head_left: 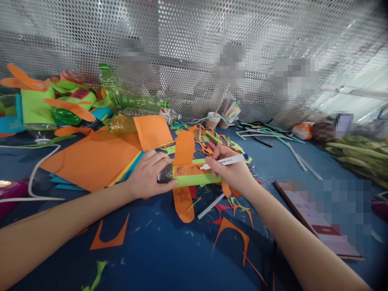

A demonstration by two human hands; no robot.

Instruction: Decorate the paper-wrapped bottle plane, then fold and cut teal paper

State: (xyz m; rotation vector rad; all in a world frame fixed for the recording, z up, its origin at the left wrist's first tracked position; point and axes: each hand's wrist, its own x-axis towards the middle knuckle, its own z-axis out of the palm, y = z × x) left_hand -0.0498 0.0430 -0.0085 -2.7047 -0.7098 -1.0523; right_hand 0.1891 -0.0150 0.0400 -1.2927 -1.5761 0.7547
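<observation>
The left forearm reaches in from the lower left, nearly straight and low over the blue table [145, 262]; its wrist lies almost level, and the left hand [150, 173] is palm down, fingers curved; the hand is closed around the clear left end of a plastic bottle [197, 180], thumb on the near side, fingers over the far side. The bottle lies on its side in front of the person, between the two hands, wrapped in lime-green paper with an orange paper band [190, 169] along it; orange wing-shaped strips [184, 145] stick out beyond and towards the person.

The right forearm slants in from the lower right, the right hand [228, 166] bent inwards over the bottle's right end; thumb and fingers are pinched together on a white marker [227, 161], its tip pointing left at the band; whether tip and paper touch is too small to tell; paper scraps [110, 238] lie around.
</observation>
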